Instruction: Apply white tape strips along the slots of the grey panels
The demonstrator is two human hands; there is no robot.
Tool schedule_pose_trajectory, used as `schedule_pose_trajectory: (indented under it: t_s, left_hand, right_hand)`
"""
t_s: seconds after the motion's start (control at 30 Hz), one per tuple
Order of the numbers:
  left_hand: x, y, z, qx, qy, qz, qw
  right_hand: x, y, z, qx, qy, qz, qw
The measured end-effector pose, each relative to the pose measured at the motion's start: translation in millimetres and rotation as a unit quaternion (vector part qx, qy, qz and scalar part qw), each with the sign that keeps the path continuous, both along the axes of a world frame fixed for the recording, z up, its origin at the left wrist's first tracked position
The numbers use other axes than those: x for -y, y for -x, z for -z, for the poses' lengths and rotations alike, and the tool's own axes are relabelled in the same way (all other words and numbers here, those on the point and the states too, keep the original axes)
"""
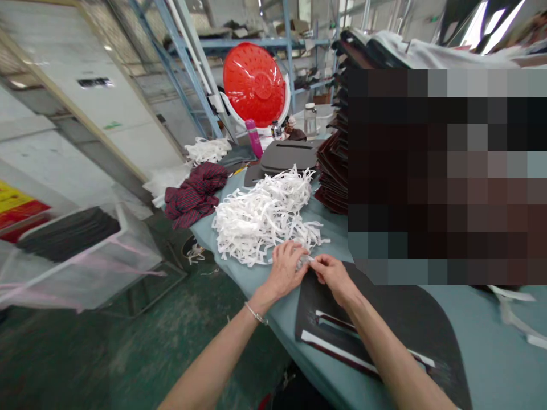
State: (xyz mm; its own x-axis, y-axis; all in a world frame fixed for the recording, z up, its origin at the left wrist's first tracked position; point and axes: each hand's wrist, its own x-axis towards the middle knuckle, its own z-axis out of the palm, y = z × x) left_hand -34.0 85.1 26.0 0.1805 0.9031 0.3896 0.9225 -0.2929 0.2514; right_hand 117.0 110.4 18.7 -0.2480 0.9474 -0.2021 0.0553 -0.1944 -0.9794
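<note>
Left hand (284, 270), right hand (334, 277) — white strip (305, 261) mostly hidden between them

1. My left hand (286, 270) and right hand (333, 278) pinch a small translucent white strip (305, 262) at lower centre.
2. A loose heap of thin white strips (260, 219) lies just above my hands, at centre.
3. A rounded dark panel (397, 307) lies flat at lower right, under my right forearm, with white-edged slots.
</note>
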Motion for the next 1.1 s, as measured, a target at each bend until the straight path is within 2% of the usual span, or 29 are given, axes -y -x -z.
schedule_pose_trajectory:
  t_s: [0.1, 0.2, 0.27, 0.33, 0.4, 0.43, 0.47, 0.53, 0.57, 0.6, 0.67, 0.73, 0.8, 0.87, 0.97, 1.1]
  left_hand:
    - [-18.8, 19.4, 8.4, -0.026, 0.008, -0.033, 0.999]
    - [-34.8, 34.8, 11.1, -0.015, 0.009, -0.06, 0.998]
    - [-36.9, 31.3, 6.1, -0.003, 0.007, -0.075, 0.997]
    - [-28.5, 13.0, -5.0, 0.024, -0.026, -0.116, 0.993]
    - [-10.5, -16.6, -19.6, 0.06, -0.064, -0.121, 0.989]
    - [0.5, -33.3, -26.9, 0.072, -0.065, -0.075, 0.993]
    - [11.6, -49.5, -33.3, 0.076, -0.042, 0.009, 0.996]
    - [31.0, -75.8, -41.8, 0.076, 0.034, 0.169, 0.982]
    - [38.3, -84.0, -43.7, 0.083, 0.08, 0.219, 0.969]
    - [44.1, -88.2, -44.2, 0.099, 0.127, 0.243, 0.957]
    - [53.4, -85.2, -42.0, 0.149, 0.22, 0.241, 0.934]
    - [63.4, -72.3, -37.4, 0.19, 0.298, 0.221, 0.909]
    - [75.7, -57.2, -31.1, 0.203, 0.342, 0.206, 0.894]
    - [87.5, -45.3, -22.9, 0.194, 0.349, 0.181, 0.899]
    - [92.7, -34.2, -8.5, 0.178, 0.326, 0.122, 0.92]
    - [68.4, -19.6, 3.1, 0.185, 0.307, 0.087, 0.93]
  right_hand:
    - [17.8, -50.0, -8.4, -0.012, -0.007, 0.017, 1.0]
    - [37.7, -106.6, -15.6, -0.017, -0.035, 0.05, 0.998]
    - [51.4, -135.0, -18.5, -0.001, -0.044, 0.07, 0.997]
    - [64.4, -149.2, -21.4, 0.03, -0.033, 0.075, 0.996]
    - [74.6, -148.7, -25.4, 0.063, -0.019, 0.058, 0.996]
    - [78.3, -144.4, -27.8, 0.079, -0.021, 0.04, 0.996]
    - [81.1, -139.0, -30.3, 0.092, -0.031, 0.02, 0.995]
    - [85.7, -130.0, -35.1, 0.121, -0.062, -0.005, 0.991]
    - [88.3, -128.7, -37.1, 0.143, -0.075, -0.008, 0.987]
    - [91.6, -130.8, -38.6, 0.168, -0.08, -0.007, 0.983]
    - [101.5, -145.1, -40.2, 0.213, -0.073, -0.017, 0.974]
    - [115.7, -168.5, -38.6, 0.243, -0.057, -0.054, 0.967]
    - [132.1, -191.7, -32.9, 0.265, -0.047, -0.088, 0.959]
    - [147.8, -205.6, -23.4, 0.299, -0.042, -0.096, 0.949]
    - [163.3, -201.0, -8.0, 0.362, -0.032, -0.062, 0.929]
    - [165.0, -166.4, 0.1, 0.445, -0.008, 0.013, 0.896]
